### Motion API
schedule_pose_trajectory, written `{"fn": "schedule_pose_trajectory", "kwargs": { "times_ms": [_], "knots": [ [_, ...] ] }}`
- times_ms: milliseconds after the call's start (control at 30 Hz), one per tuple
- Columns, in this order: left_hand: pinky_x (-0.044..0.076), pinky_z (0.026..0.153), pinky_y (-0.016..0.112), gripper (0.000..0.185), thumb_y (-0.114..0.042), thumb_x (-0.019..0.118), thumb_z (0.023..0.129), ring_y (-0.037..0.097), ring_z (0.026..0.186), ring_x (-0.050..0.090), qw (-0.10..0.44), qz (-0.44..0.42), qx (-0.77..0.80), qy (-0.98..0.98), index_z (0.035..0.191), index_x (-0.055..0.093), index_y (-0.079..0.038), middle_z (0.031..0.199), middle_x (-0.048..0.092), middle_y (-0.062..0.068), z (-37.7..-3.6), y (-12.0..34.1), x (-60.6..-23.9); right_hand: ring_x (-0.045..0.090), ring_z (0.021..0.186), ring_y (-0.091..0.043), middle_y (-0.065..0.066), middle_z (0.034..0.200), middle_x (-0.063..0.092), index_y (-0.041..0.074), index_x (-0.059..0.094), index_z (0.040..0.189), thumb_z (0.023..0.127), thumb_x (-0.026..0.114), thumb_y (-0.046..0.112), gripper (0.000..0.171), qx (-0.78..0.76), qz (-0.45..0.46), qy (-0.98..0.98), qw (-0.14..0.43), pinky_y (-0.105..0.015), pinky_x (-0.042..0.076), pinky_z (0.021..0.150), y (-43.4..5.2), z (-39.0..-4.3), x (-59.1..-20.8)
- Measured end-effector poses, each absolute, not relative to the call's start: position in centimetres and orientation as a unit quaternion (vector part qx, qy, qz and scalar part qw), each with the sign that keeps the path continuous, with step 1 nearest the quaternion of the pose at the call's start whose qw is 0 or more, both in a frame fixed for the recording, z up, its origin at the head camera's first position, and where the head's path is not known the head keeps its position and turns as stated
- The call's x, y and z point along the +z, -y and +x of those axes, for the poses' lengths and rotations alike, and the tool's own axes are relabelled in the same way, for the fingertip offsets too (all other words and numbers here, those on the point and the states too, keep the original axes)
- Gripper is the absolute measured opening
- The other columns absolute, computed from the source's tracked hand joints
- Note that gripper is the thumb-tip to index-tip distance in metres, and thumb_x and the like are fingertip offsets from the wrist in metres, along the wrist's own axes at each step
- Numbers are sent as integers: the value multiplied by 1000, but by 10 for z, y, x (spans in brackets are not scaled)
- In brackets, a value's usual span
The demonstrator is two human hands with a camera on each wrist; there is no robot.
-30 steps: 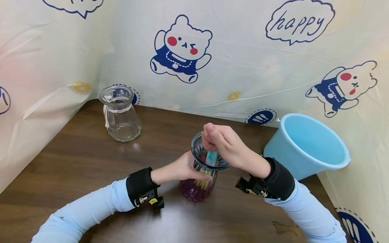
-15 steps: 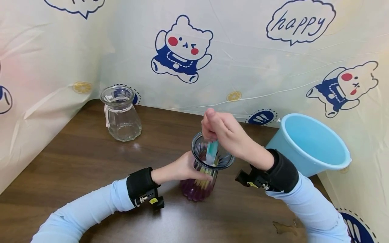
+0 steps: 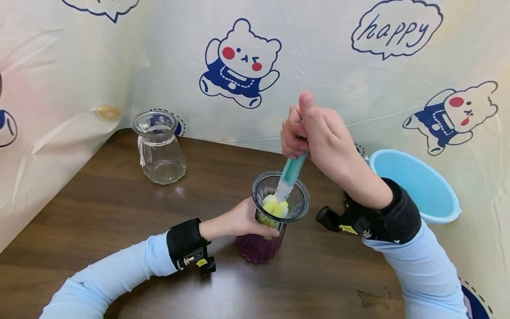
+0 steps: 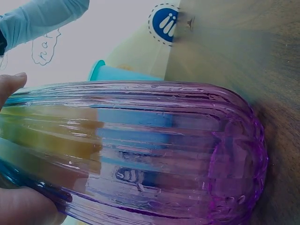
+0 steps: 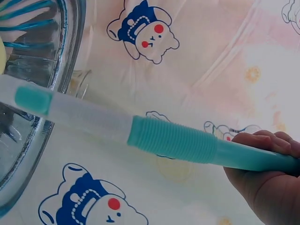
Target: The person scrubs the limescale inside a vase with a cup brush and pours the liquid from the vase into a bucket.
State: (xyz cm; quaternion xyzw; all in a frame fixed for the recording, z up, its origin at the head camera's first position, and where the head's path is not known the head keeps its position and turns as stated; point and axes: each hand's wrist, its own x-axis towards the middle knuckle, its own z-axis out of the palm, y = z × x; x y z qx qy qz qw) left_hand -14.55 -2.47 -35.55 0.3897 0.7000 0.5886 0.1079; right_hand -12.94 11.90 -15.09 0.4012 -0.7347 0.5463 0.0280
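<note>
A ribbed glass vase [image 4: 187, 154], purple at its base and bluish at the rim, stands slightly tilted on the table in the head view. My left hand [image 3: 241, 220] grips it around the upper body. My right hand [image 3: 316, 137], thumb up, holds the teal handle of a sponge bottle brush [image 3: 292, 170] above the vase. The brush's yellow sponge head [image 3: 275, 207] sits inside the vase mouth, near the rim. In the right wrist view the ridged handle [image 5: 176, 140] slants from my fingers [image 5: 262, 140] down to the glass rim.
A clear glass jar [image 3: 162, 159] with a white tie at its neck stands at the back left. Behind my right forearm is a light blue bucket [image 3: 418, 186]. A small wet patch [image 3: 373, 299] marks the brown table [image 3: 167, 248]. A printed curtain [image 3: 314, 57] hangs behind.
My right hand has risen and shifted right, drawing the brush up so its yellow sponge now shows at the vase mouth. The left hand keeps its hold on the vase.
</note>
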Motion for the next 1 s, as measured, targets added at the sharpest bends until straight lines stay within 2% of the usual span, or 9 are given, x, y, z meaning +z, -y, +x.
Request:
{"fn": "schedule_pose_trajectory", "kwargs": {
  "times_ms": [167,500,767,1000],
  "knots": [
    [44,86,27,74,-8,77,69,13,94,53,118,391,589,-697,127,33,0,105,56,10,-145,25,-355,31,48,-21,0,51,30,10,29,62,101,19,30,45,614,367,698,-15,-30,27,47,-121,-134,-154],
    [43,90,28,68,-11,78,68,14,100,53,93,397,568,-715,124,40,1,109,58,10,-145,25,-355,30,47,-19,-2,52,25,7,23,62,100,17,35,48,642,320,692,-76,-28,27,49,-120,-144,-191],
    [43,88,27,67,-12,78,67,13,98,53,90,389,558,-728,121,42,0,106,59,9,-145,25,-354,30,47,-17,-1,53,26,4,24,62,97,25,46,54,638,311,700,-84,-27,28,49,-120,-144,-220],
    [43,89,28,67,-11,78,68,15,99,53,90,398,565,-717,122,41,2,107,59,11,-145,24,-355,30,48,-18,-2,53,25,4,24,62,100,20,37,50,648,287,701,-82,-26,28,51,-123,-141,-217]
  ]
}}
